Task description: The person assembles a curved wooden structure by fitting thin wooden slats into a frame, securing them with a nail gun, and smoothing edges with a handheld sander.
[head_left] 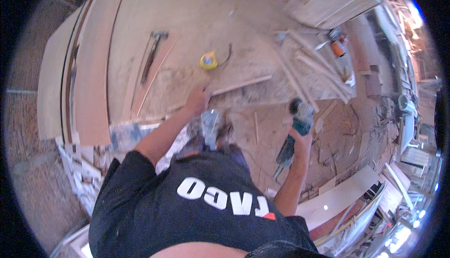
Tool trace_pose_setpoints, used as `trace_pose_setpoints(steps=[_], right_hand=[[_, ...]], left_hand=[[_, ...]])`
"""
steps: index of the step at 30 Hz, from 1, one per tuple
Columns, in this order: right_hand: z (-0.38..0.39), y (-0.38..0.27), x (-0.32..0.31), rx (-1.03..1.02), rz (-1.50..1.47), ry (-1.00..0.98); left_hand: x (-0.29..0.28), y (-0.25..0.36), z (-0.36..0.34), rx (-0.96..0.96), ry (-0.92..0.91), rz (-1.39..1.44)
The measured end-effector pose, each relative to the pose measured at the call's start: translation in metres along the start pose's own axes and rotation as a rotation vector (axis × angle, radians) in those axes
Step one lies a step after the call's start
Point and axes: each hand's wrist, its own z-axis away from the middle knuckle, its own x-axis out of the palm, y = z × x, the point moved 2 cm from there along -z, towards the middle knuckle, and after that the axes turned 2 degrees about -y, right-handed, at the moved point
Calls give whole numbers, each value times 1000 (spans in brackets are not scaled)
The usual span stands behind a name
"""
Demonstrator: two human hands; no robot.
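Note:
My left hand [198,101] is closed around the near end of a thin wooden strip [241,84], close to the front edge of the worktable. The strip points away to the right over the tabletop. In my right hand [301,138] is a green and grey angle grinder [302,117], held out to the right, beyond the table's front edge. Its dark head faces up and away, and its body runs back below the hand. A yellow tape measure [209,61] lies a little beyond my left hand. Farther left rests a hammer [152,56] with a dark handle.
Long boards [96,70] line the left side of the worktable [187,18]. Several loose wooden strips [323,70] lie at the right, near an orange object [338,48]. A large wooden panel piece [323,0] stands at the far right. Scraps litter the floor [337,140].

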Motion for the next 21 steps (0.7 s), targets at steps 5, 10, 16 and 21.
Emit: trace_pose_setpoints(steps=[5, 10, 16, 21], right_hand=[[13, -16, 31, -17, 81, -142], [6, 8, 50, -66, 7, -202], [-4, -19, 46, -86, -25, -92], [-4, -27, 24, 54, -236, -104]], left_hand=[[-24, 8, 3, 47, -20, -3], [-34, -4, 45, -134, -76, -50], [-72, -14, 58, -136, -15, -176], [-68, -20, 65, -134, 23, -120]])
